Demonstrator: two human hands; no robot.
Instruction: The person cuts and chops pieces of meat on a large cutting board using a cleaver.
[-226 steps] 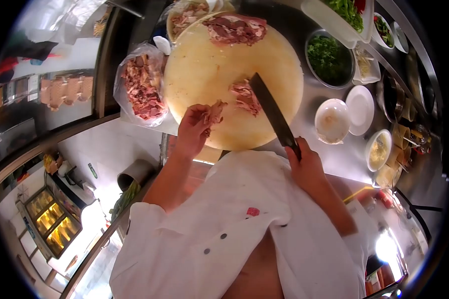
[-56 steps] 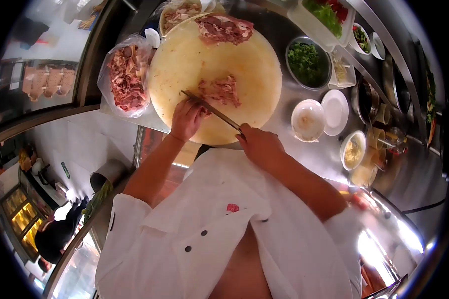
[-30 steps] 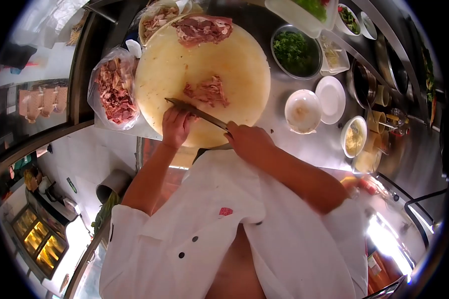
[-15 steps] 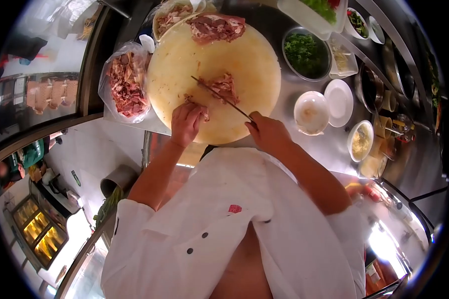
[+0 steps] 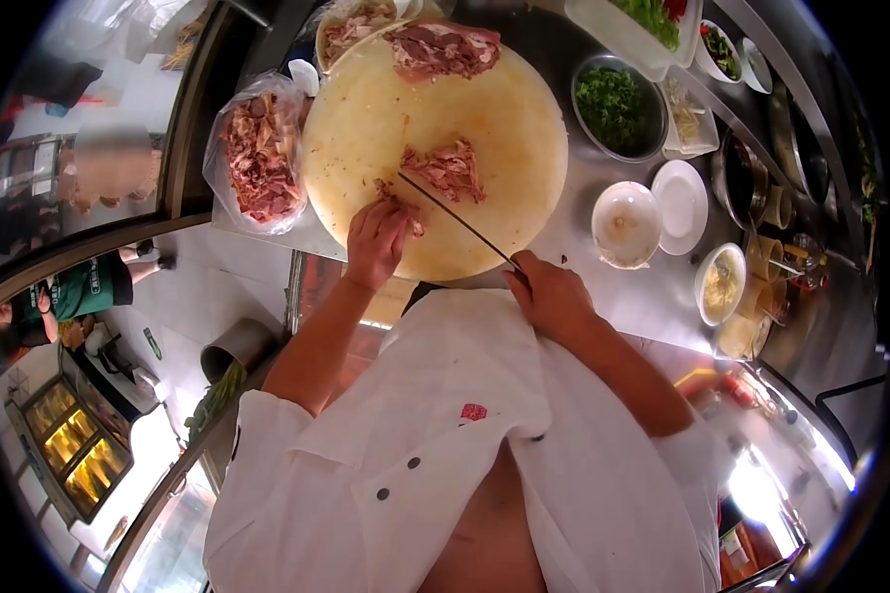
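Note:
My right hand [image 5: 552, 296] is wrapped round the handle of a knife [image 5: 455, 215]. Its thin dark blade slants up and left across the round cutting board [image 5: 351, 119], between the chopped meat [image 5: 450, 170] and my left hand. On the near left part of the board, my left hand [image 5: 378, 239] has its fingers curled over a small piece of meat [image 5: 415, 225] close to the blade. Some scraps lie just beyond those fingertips. A larger chunk of meat [image 5: 443, 51] rests at the board's far edge.
Left of the board stands a clear plastic bag of meat [image 5: 259, 163]. To the right are a metal bowl of chopped greens [image 5: 618, 107], a white bowl [image 5: 627, 225], a white plate [image 5: 679, 208] and a bowl of yellowish food [image 5: 720, 285]. A person in green [image 5: 89, 289] is at far left.
The knife has come toward me, off the chopped meat and nearer my left hand. My right hand has shifted slightly right and back. More of the person in green shows.

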